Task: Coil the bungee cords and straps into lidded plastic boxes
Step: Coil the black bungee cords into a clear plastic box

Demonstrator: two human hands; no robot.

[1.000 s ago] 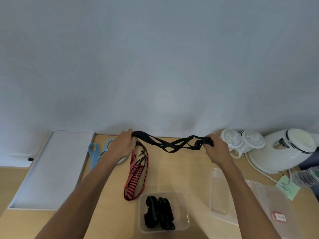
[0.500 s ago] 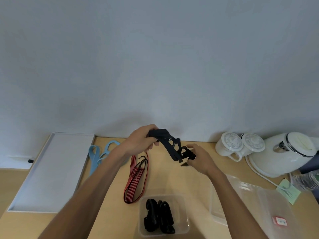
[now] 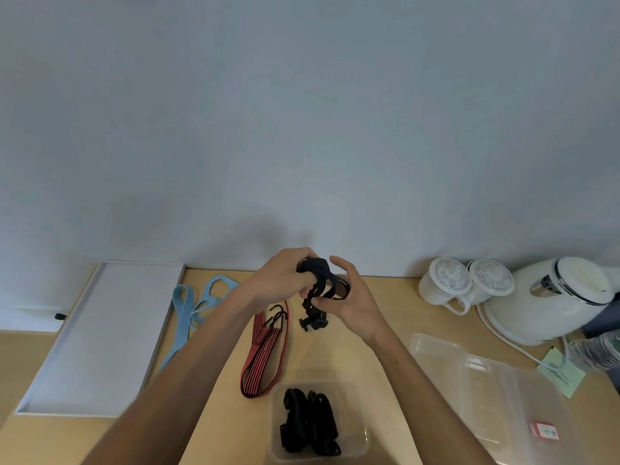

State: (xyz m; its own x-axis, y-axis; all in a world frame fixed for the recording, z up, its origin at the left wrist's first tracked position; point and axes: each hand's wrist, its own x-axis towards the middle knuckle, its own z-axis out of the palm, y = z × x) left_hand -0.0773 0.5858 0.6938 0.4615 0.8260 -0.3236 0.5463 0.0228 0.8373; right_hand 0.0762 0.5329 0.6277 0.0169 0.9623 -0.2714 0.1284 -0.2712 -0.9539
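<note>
Above the wooden table, both hands hold a black strap [image 3: 320, 280] gathered into loops, its buckle end hanging below. My left hand [image 3: 285, 280] grips the loops at the top. My right hand [image 3: 352, 298] curls around the bundle from the right. On the table below lie a red-and-black bungee cord [image 3: 265, 354] with black hooks and a light blue strap [image 3: 194, 308]. Near the front stands a clear plastic box [image 3: 355, 397] with black straps coiled inside.
A white shallow tray [image 3: 97, 340] lies at the left. Clear box lids and another clear box [image 3: 496, 394] lie at the right front. Two white lidded mugs [image 3: 463, 286] and a white kettle [image 3: 557, 297] stand at the back right, beside a green note [image 3: 563, 374].
The black strap was stretched wide between my hands. My hands have come together and the strap is now folded into a compact looped bundle between them.
</note>
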